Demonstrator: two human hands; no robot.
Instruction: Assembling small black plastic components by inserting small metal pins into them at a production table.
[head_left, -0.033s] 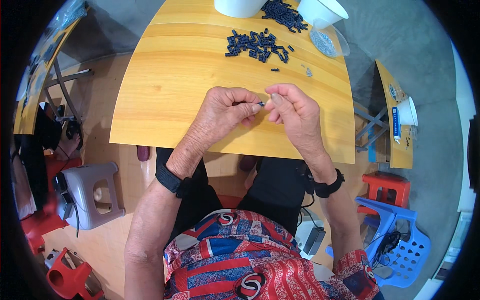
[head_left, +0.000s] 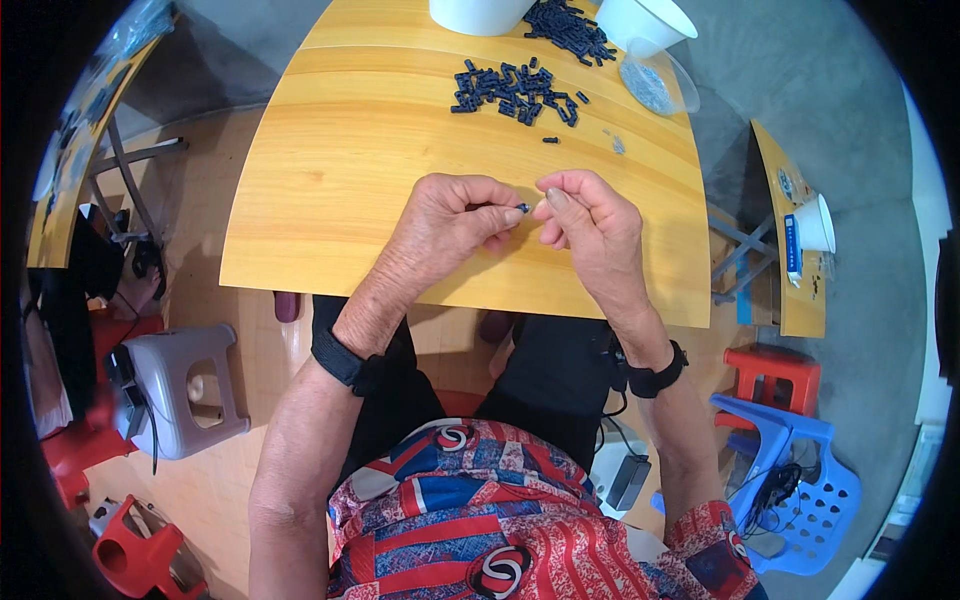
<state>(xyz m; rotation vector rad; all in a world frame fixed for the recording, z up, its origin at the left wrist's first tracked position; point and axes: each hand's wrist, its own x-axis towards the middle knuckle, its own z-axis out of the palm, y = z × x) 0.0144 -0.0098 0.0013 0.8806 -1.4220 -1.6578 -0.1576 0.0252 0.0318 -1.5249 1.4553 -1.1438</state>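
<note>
Over the near half of the wooden table [head_left: 320, 215], my left hand [head_left: 455, 215] pinches a small black plastic piece [head_left: 524, 208] between thumb and forefinger. Most of that piece is hidden by the fingers; only its end shows. Just to its right, my right hand [head_left: 595, 220] has thumb and forefinger pressed together, a small gap away from the piece. Whatever sits in that pinch is too small to make out. Beyond the hands lies one loose black piece [head_left: 551, 140], with a few tiny silvery parts [head_left: 618, 146] to its right.
A pile of black pieces [head_left: 515, 92] lies mid-table, a second dark pile [head_left: 565, 30] behind it. At the back stand a white tub [head_left: 480, 12], a tilted white bowl [head_left: 648, 22] and a clear dish of silvery parts [head_left: 650, 86]. Plastic stools [head_left: 190, 390] flank me.
My right hand has shifted slightly to the right, away from the piece in my left hand. The left hand has stayed in place.
</note>
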